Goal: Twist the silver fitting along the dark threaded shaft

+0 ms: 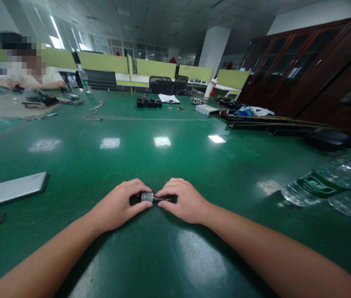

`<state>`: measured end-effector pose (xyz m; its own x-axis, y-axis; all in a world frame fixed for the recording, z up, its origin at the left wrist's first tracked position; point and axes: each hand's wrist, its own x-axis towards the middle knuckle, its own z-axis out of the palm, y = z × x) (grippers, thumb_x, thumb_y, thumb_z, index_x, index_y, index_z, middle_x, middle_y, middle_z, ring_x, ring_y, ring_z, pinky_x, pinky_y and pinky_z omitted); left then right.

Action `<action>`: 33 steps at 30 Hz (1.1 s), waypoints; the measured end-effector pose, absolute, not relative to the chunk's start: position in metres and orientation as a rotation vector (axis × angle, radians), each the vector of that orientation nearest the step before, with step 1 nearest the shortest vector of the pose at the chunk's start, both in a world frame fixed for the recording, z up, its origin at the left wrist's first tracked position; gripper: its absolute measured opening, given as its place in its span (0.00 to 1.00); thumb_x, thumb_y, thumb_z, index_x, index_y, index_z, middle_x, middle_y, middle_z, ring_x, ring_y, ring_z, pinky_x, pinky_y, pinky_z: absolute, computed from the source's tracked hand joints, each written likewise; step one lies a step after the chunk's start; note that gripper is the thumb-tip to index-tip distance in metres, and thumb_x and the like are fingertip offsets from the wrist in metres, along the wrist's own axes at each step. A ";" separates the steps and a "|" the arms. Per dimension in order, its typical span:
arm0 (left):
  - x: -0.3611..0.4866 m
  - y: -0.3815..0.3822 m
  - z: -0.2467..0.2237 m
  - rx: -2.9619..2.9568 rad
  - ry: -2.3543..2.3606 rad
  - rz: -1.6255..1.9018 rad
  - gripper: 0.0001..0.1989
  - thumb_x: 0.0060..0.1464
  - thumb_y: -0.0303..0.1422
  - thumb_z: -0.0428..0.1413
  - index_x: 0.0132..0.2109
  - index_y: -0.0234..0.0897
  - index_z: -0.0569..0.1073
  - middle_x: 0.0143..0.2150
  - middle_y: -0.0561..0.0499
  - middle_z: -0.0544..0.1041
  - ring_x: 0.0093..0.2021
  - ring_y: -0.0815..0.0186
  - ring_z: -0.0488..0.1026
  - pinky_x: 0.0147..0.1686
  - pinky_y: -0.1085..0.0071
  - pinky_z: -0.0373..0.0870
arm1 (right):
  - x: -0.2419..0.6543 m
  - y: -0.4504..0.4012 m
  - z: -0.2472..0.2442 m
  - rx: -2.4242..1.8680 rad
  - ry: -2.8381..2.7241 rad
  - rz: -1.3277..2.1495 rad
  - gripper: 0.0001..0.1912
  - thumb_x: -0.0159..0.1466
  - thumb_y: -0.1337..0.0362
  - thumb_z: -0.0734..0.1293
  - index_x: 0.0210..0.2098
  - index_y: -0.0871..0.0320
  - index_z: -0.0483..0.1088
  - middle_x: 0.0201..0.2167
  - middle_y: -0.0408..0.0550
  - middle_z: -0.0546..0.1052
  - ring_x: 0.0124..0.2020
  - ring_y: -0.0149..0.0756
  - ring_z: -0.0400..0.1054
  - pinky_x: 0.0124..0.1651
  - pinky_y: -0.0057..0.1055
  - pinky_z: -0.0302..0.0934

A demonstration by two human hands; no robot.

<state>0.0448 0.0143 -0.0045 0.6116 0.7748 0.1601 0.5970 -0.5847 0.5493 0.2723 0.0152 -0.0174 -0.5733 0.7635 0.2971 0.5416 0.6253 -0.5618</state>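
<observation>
A small metal cylinder with a thin dark shaft on its right end lies level, low over the green tabletop. My left hand pinches the cylinder between thumb and fingers. From the other side, my right hand has its thumb and fingers closed round the shaft near where it meets the cylinder. The fingertips of both hands almost meet. Whether the shaft and cylinder are one piece cannot be made out.
A pale flat box lies at left, clear plastic bottles at right. Farther back are a black tray, papers, a cord and dark long parts. A person sits at the far left.
</observation>
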 end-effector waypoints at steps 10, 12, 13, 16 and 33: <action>0.046 0.015 -0.004 2.384 1.093 0.559 0.12 0.60 0.40 0.56 0.46 0.39 0.76 0.41 0.48 0.77 0.40 0.62 0.73 0.42 0.68 0.68 | 0.275 0.015 -0.015 -1.013 -2.342 0.579 0.07 0.58 0.67 0.72 0.38 0.55 0.79 0.32 0.44 0.80 0.36 0.36 0.71 0.45 0.35 0.59; 0.046 0.015 -0.003 2.381 1.093 0.551 0.12 0.60 0.40 0.56 0.46 0.39 0.76 0.41 0.48 0.77 0.40 0.62 0.73 0.42 0.68 0.68 | 0.275 0.015 -0.015 -1.010 -2.342 0.574 0.07 0.58 0.68 0.72 0.37 0.55 0.79 0.31 0.44 0.80 0.36 0.36 0.71 0.45 0.35 0.59; 0.046 0.015 -0.003 2.381 1.094 0.549 0.12 0.60 0.39 0.56 0.46 0.39 0.76 0.41 0.48 0.77 0.40 0.62 0.73 0.42 0.68 0.68 | 0.275 0.015 -0.015 -1.011 -2.343 0.571 0.07 0.57 0.68 0.72 0.37 0.55 0.79 0.31 0.44 0.80 0.36 0.36 0.71 0.45 0.35 0.59; 0.047 0.014 -0.003 2.387 1.096 0.550 0.12 0.60 0.40 0.56 0.46 0.39 0.76 0.41 0.48 0.77 0.40 0.62 0.73 0.41 0.68 0.68 | 0.275 0.016 -0.015 -1.019 -2.345 0.560 0.07 0.57 0.68 0.72 0.36 0.55 0.79 0.31 0.44 0.80 0.35 0.36 0.71 0.45 0.35 0.59; 0.046 0.015 -0.004 2.385 1.116 0.569 0.12 0.60 0.39 0.55 0.46 0.39 0.76 0.40 0.49 0.76 0.39 0.63 0.73 0.40 0.69 0.69 | 0.275 0.016 -0.017 -1.117 -2.256 0.569 0.06 0.54 0.66 0.75 0.32 0.56 0.76 0.27 0.41 0.77 0.32 0.32 0.69 0.42 0.33 0.57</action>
<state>0.0456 0.0151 -0.0036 0.5886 0.7889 0.1766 0.6061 -0.5752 0.5494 0.2747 0.0163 -0.0170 -0.5013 0.8158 0.2883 0.5814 0.5644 -0.5860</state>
